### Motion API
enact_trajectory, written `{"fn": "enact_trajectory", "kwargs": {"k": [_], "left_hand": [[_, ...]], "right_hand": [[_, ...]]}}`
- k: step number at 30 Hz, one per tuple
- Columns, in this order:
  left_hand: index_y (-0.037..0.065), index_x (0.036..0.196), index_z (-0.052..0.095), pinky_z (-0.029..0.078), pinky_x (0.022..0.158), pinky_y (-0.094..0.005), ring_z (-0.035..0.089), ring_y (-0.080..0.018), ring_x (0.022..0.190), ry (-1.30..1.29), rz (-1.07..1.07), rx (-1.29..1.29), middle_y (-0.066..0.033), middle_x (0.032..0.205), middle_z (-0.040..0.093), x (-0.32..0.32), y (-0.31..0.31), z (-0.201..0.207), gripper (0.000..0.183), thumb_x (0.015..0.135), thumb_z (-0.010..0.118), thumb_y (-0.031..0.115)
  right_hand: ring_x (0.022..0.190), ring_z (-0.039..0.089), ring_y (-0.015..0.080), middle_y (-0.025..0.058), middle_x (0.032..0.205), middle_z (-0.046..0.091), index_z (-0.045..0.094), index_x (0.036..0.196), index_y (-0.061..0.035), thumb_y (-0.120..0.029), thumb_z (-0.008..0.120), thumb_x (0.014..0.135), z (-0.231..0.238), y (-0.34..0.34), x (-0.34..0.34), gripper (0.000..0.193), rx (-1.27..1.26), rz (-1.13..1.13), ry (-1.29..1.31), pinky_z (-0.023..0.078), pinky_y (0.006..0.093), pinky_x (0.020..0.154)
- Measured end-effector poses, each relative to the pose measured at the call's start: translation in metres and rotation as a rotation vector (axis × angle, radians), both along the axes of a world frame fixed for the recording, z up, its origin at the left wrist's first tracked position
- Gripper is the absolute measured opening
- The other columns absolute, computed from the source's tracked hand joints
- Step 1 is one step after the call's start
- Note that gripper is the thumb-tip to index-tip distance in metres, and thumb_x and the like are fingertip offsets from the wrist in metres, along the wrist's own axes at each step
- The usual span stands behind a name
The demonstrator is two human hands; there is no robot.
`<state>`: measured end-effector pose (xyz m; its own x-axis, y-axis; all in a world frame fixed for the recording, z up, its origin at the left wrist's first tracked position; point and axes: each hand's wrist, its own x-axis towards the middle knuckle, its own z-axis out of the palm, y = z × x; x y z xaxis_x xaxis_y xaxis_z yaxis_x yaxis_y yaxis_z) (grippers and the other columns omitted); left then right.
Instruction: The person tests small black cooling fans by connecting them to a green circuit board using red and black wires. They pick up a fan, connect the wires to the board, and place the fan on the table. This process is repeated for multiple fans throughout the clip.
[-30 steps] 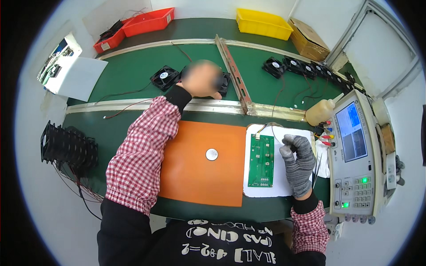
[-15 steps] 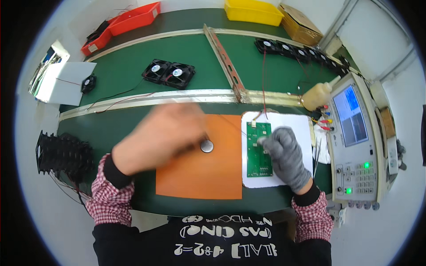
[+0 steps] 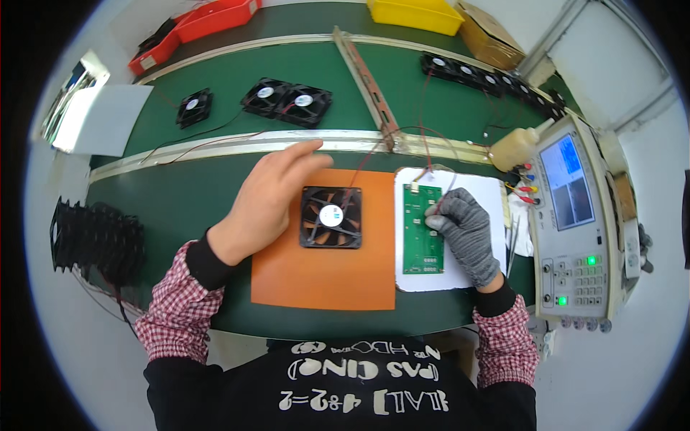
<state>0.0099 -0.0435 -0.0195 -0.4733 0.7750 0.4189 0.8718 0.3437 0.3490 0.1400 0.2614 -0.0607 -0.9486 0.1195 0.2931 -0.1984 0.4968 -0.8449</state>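
Note:
A square black fan with a white round label lies flat on the orange mat. Beside its left edge is my left hand, bare, with fingers stretched out and apart over the mat's upper left. From the fan, thin red and dark wires arch up and over to the right. My right hand, in a grey knitted glove, pinches their end above a green circuit board. The board rests on a white pad, and a connector with wires sits at its top.
A test instrument with a screen stands on the right, next to a squeeze bottle and tweezers. More fans lie beyond the metal rail; a stack of fans is at the left. Red bins and a yellow bin are behind.
My left hand, blurred over the mat before, is now beside the fan, which shows whole. The wires now arch high to my right hand. The single far-left fan lies farther right, off the white sheet.

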Motion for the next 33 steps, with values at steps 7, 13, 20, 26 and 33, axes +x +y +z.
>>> {"fn": "enact_trajectory", "kwargs": {"k": [7, 13, 20, 26, 33], "left_hand": [[-0.001, 0.139, 0.041, 0.034, 0.105, -0.0452, 0.042, -0.0383, 0.123, -0.223, -0.017, 0.038, -0.0206, 0.129, 0.049, 0.022, 0.01, -0.02, 0.097, 0.063, 0.085, 0.04], [0.001, 0.128, 0.055, 0.04, 0.09, -0.0413, 0.056, -0.0301, 0.103, 0.315, -0.021, 0.119, -0.0138, 0.118, 0.059, 0.053, 0.008, 0.022, 0.072, 0.068, 0.08, 0.032], [0.002, 0.118, 0.056, 0.045, 0.073, -0.0347, 0.062, -0.0258, 0.086, -1.149, -0.412, 0.347, -0.0142, 0.102, 0.065, 0.075, -0.029, 0.067, 0.063, 0.081, 0.068, 0.051], [-0.003, 0.119, 0.05, 0.049, 0.074, -0.0356, 0.062, -0.0286, 0.087, -1.057, -0.307, 0.303, -0.0182, 0.1, 0.062, 0.072, -0.041, 0.06, 0.073, 0.075, 0.074, 0.05], [-0.008, 0.137, 0.039, 0.051, 0.09, -0.0417, 0.062, -0.0381, 0.105, 0.427, -0.183, 0.33, -0.0289, 0.119, 0.059, 0.046, 0.023, 0.074, 0.099, 0.068, 0.082, 0.049]], "right_hand": [[0.078, 0.06, 0.023, 0.0095, 0.08, 0.057, 0.066, 0.081, 0.0008, 0.005, 0.071, 0.072, -0.001, 0.002, -0.001, 0.011, 0.133, -0.012, -0.057, 0.05, 0.0325, 0.073], [0.084, 0.06, 0.0262, 0.0099, 0.084, 0.06, 0.068, 0.083, -0.0026, 0.001, 0.074, 0.071, -0.012, 0.005, -0.002, 0.013, 0.14, -0.029, 0.034, 0.05, 0.0359, 0.078], [0.085, 0.06, 0.0272, 0.0107, 0.083, 0.059, 0.068, 0.083, -0.0023, -0.002, 0.075, 0.072, -0.005, 0.006, -0.002, 0.013, 0.238, -0.01, 0.037, 0.05, 0.0368, 0.079], [0.082, 0.06, 0.0279, 0.0104, 0.082, 0.059, 0.067, 0.082, -0.0022, -0.003, 0.075, 0.072, -0.008, 0.006, 0.0, 0.013, 0.205, -0.046, 0.008, 0.05, 0.0376, 0.077], [0.081, 0.062, 0.0264, 0.0099, 0.081, 0.061, 0.067, 0.087, -0.0032, -0.003, 0.073, 0.075, -0.001, -0.003, 0.0, 0.013, 0.465, -0.041, 0.099, 0.051, 0.0361, 0.076]]}}
